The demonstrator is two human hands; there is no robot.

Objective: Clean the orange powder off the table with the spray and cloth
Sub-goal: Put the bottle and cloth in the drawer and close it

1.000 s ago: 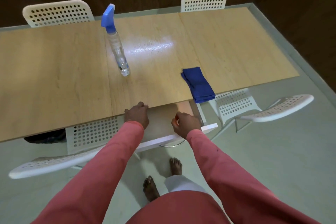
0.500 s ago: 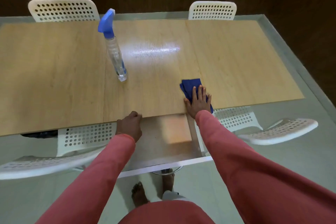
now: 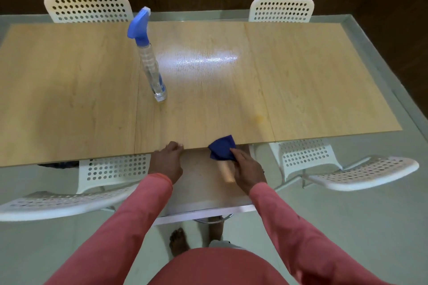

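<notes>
The wooden table (image 3: 69, 90) fills the upper half of the view, and the person stands at its near edge, at 6 o'clock. The right hand (image 3: 249, 170) grips the dark blue cloth (image 3: 222, 147), fingers and thumb curled round its lower part; the cloth sits bunched at the table's near edge, part over the tabletop and part over the open drawer (image 3: 203, 188) below. The left hand (image 3: 167, 162) rests at the table edge just beside the cloth, toward 9 o'clock of it, fingers curled over the lip of the tabletop. A faint orange smudge (image 3: 258, 118) shows on the tabletop toward 1 o'clock of the cloth, apart from it. The spray bottle (image 3: 149, 58), clear with a blue trigger head, stands upright on the table toward 11 o'clock of the hands, well apart from both. White perforated chairs (image 3: 281, 9) stand at the far side at 12 o'clock, and others flank the person at 3 and 9 o'clock. Both sleeves are pink-red.
</notes>
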